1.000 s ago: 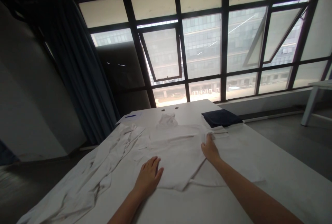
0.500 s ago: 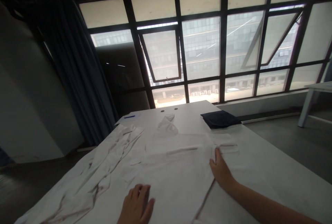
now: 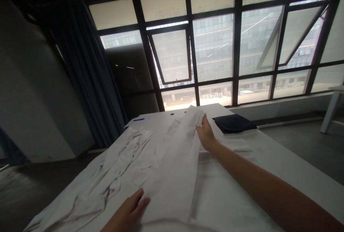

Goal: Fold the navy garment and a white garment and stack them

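Observation:
A white garment (image 3: 174, 167) lies on the table with one side lifted into a long raised fold. My right hand (image 3: 206, 134) pinches the far end of that fold, above the tabletop. Close to me, my left hand (image 3: 131, 207) is closed at the near left edge of the fold, its fingers curled around the cloth. Part of the garment's far end is hidden behind the raised cloth. A second, crumpled white cloth (image 3: 115, 176) spreads along the table's left side, apart from both hands.
The white table (image 3: 285, 174) runs toward large windows (image 3: 212, 49). A folded dark blue cloth (image 3: 233, 122) lies at its right edge, and a blue pen (image 3: 139, 119) on paper at the far left. A blue curtain (image 3: 91, 74) hangs left; another white table (image 3: 329, 112) stands right.
My right hand has moved forward and left, lifting the garment's right side into a fold. My left hand has gone from lying open on the cloth to closing on it.

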`<state>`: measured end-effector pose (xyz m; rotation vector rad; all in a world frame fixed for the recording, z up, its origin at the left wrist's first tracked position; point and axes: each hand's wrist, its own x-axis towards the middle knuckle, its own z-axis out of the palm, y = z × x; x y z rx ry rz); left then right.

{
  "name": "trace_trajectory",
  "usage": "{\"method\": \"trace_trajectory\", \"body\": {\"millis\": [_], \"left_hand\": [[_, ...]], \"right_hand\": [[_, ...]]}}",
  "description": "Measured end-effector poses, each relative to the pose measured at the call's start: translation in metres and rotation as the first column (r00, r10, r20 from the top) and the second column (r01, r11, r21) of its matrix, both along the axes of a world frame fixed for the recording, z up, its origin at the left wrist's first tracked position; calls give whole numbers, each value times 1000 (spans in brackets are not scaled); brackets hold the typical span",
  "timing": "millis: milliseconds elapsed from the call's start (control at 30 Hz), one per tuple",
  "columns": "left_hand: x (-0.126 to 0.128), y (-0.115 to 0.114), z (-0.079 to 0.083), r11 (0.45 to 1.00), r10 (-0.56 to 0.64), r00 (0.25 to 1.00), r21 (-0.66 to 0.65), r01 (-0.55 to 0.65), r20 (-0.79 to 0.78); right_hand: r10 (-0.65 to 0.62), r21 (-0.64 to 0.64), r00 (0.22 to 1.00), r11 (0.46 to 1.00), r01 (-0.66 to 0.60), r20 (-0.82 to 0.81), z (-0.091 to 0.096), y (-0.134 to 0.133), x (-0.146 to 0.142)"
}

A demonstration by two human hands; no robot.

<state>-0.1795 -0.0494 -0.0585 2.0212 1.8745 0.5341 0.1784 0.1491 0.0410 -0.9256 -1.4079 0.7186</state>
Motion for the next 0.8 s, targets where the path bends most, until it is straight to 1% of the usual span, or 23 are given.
{"method": "trace_trajectory", "body": {"millis": [33, 67, 100, 167, 200, 267, 333, 400, 433, 467, 533, 600, 633, 700, 733, 800], "left_hand": [[-2, 1, 2, 1000, -1, 1000, -17, 1, -2], [-3, 2, 3, 999, -6, 1000, -38, 5, -10], [-4, 2, 4, 998, -10, 1000, -58, 9, -23], [-6, 3, 3, 997, -10, 998, -74, 6, -65], [-6, 2, 3, 998, -10, 996, -58, 5, -92], [-3, 1, 7, 999, -20, 989, 42, 26, -144], [8, -1, 17, 976, -80, 979, 186, 116, -190], [29, -4, 31, 919, -196, 948, 291, 266, -250], [44, -5, 38, 884, -264, 922, 313, 349, -282], [59, -6, 43, 854, -328, 893, 307, 420, -308], [92, -6, 50, 765, -472, 796, 272, 584, -380], [120, -3, 50, 651, -581, 670, 229, 724, -462], [132, -1, 48, 602, -612, 611, 206, 772, -502], [148, 4, 44, 530, -642, 521, 166, 832, -562], [153, 6, 41, 505, -647, 492, 157, 849, -582], [158, 9, 35, 450, -651, 453, 170, 876, -610]], "right_hand": [[-25, -67, 999, 997, 28, 35, 0, 9, -4], [-46, -133, 996, 989, 57, 81, -3, 17, -7], [-54, -191, 990, 978, 79, 133, -11, 22, -9], [-42, -273, 975, 956, 103, 219, -34, 23, -9], [-36, -301, 965, 947, 116, 258, -48, 20, -7], [-28, -344, 935, 925, 158, 354, -76, 9, 3], [-26, -338, 893, 920, 197, 450, -98, -5, 19], [-22, -283, 844, 937, 204, 536, -111, -18, 38], [-18, -247, 817, 949, 195, 576, -114, -23, 49], [-15, -212, 788, 960, 183, 615, -116, -28, 60], [-21, -155, 726, 972, 175, 688, -115, -32, 82], [-51, -121, 661, 970, 212, 749, -113, -29, 107], [-71, -114, 628, 962, 249, 775, -112, -25, 121], [-115, -114, 564, 928, 355, 817, -110, -13, 151], [-137, -121, 533, 899, 420, 835, -110, -7, 167], [-175, -142, 474, 816, 560, 863, -110, 7, 201]]}}
